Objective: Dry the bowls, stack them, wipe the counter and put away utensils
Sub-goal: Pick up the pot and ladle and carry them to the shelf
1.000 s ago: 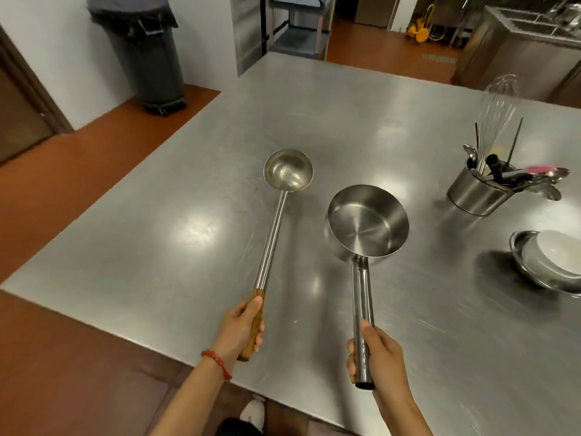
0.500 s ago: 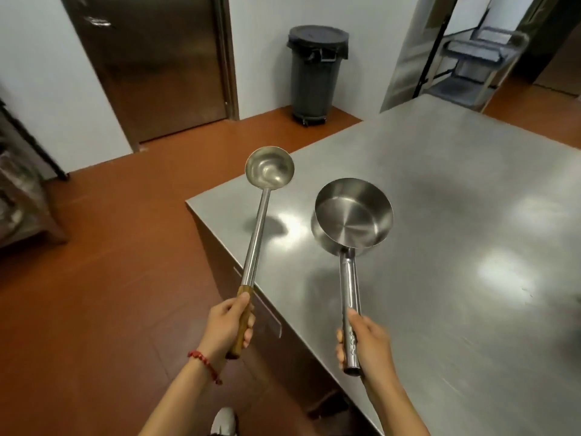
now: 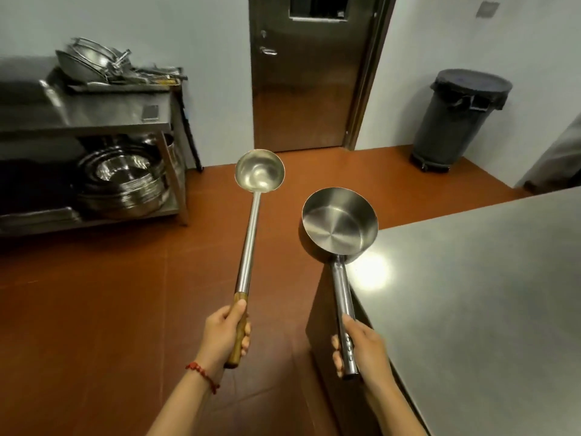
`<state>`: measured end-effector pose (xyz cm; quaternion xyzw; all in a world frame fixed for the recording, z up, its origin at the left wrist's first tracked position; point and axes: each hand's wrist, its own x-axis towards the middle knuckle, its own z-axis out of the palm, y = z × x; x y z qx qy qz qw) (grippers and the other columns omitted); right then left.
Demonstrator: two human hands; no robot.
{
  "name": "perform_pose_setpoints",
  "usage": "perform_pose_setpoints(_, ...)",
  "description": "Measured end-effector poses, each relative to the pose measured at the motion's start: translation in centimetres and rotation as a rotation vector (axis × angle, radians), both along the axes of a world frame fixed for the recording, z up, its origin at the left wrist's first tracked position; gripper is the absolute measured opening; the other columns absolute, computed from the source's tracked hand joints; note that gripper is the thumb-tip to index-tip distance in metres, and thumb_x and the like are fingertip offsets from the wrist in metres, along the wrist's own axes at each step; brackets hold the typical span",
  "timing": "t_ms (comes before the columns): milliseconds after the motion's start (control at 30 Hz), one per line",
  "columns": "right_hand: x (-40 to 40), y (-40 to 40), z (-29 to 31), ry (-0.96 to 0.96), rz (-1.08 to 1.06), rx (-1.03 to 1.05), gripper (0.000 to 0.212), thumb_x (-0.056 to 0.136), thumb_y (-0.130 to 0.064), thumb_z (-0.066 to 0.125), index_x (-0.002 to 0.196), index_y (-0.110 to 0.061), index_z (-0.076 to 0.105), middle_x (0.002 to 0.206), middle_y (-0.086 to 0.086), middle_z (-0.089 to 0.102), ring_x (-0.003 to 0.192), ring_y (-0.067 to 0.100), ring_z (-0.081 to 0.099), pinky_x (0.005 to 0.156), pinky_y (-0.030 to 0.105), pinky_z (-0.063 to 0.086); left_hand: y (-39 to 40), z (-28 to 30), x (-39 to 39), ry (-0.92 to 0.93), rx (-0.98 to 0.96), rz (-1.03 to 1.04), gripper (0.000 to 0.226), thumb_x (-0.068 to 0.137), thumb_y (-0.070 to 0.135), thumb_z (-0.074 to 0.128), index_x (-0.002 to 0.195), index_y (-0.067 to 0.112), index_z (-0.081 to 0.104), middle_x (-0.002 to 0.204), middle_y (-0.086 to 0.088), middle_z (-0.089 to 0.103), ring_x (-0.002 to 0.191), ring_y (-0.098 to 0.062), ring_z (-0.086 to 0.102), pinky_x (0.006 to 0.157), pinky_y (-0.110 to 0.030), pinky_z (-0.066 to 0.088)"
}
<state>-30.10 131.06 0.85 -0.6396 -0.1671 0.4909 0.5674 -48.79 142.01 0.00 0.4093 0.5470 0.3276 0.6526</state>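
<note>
My left hand grips the wooden end of a long steel ladle, held out over the red floor with its cup facing up. My right hand grips the steel handle of a small flat-bottomed steel pan, which hangs above the corner of the steel counter. Both utensils are empty and point away from me.
A steel rack stands at the left with woks on top and stacked steel bowls on its lower shelf. A steel door is straight ahead. A grey bin on wheels stands at the right wall.
My view has swung left, away from the counter toward the door and the rack. The utensil holder and bowls on the counter have left the view. Both hands keep their hold.
</note>
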Motion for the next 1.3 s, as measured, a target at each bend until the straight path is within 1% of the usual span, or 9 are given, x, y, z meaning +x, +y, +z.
perform_pose_setpoints(133,-1.5,6.5,0.5,-0.005,0.076,0.006,0.030,0.093,-0.022,0.049,0.069,-0.005,0.046,0.052,0.010,0.052,0.031,0.019,0.044,0.030,0.023,0.039,5.5,0.1,-2.4,-0.002,0.003,0.076,0.027,0.093,0.021,0.049,0.073,0.004,0.052,0.039,0.000,0.051,0.026,-0.012,0.042,0.028,-0.016,0.034)
perform_pose_setpoints(233,-1.7,11.3,0.7,-0.007,0.111,0.008,0.028,0.093,-0.022,0.049,0.072,-0.003,0.048,0.053,0.012,0.052,0.031,0.019,0.046,0.031,0.024,0.040,9.2,0.0,-3.2,-0.004,0.006,0.112,0.027,0.093,0.022,0.049,0.073,0.004,0.053,0.040,0.000,0.051,0.027,-0.012,0.043,0.028,-0.016,0.035)
perform_pose_setpoints(333,-1.1,16.0,0.6,-0.027,0.147,-0.009,0.027,0.093,-0.024,0.050,0.075,-0.004,0.049,0.055,0.012,0.054,0.034,0.020,0.047,0.033,0.025,0.042,13.2,-0.3,-2.9,-0.006,0.007,0.137,0.027,0.093,0.022,0.049,0.072,0.005,0.053,0.041,0.000,0.051,0.027,-0.011,0.043,0.027,-0.016,0.034)
perform_pose_setpoints(467,0.8,23.2,0.0,-0.026,0.171,-0.006,0.027,0.092,-0.023,0.050,0.073,-0.004,0.048,0.052,0.010,0.054,0.032,0.020,0.046,0.031,0.023,0.040,19.6,-0.7,-1.3,-0.010,0.002,0.169,0.027,0.093,0.023,0.049,0.073,0.005,0.052,0.042,-0.001,0.050,0.027,-0.010,0.042,0.028,-0.015,0.033)
perform_pose_setpoints(733,6.0,40.1,0.4,-0.025,0.240,0.021,0.028,0.092,-0.024,0.051,0.072,-0.005,0.049,0.052,0.009,0.053,0.032,0.020,0.045,0.032,0.022,0.038,35.2,0.7,3.6,-0.012,0.027,0.245,0.028,0.092,0.023,0.050,0.073,0.004,0.054,0.042,-0.001,0.050,0.028,-0.011,0.042,0.028,-0.016,0.033)
perform_pose_setpoints(933,8.4,51.4,1.4,-0.015,0.280,0.025,0.025,0.092,-0.021,0.050,0.072,-0.006,0.047,0.051,0.010,0.051,0.030,0.020,0.043,0.031,0.021,0.036,45.2,2.0,5.8,-0.028,0.024,0.317,0.027,0.092,0.023,0.051,0.072,0.004,0.054,0.045,-0.004,0.049,0.027,-0.011,0.041,0.028,-0.015,0.033)
perform_pose_setpoints(1067,9.8,59.9,1.2,-0.019,0.318,0.036,0.026,0.092,-0.020,0.050,0.072,-0.005,0.046,0.051,0.010,0.051,0.030,0.020,0.043,0.030,0.021,0.036,53.3,1.7,6.7,-0.048,0.030,0.359,0.027,0.092,0.021,0.051,0.072,0.004,0.053,0.046,-0.005,0.049,0.026,-0.011,0.041,0.029,-0.013,0.033)
perform_pose_setpoints(1300,11.3,76.5,0.4,-0.038,0.378,0.051,0.028,0.093,-0.019,0.050,0.068,-0.005,0.045,0.051,0.011,0.050,0.030,0.020,0.043,0.031,0.020,0.036,69.6,0.5,8.0,-0.049,0.025,0.392,0.027,0.090,0.026,0.053,0.073,0.004,0.056,0.044,-0.003,0.053,0.029,-0.013,0.045,0.030,-0.016,0.036)
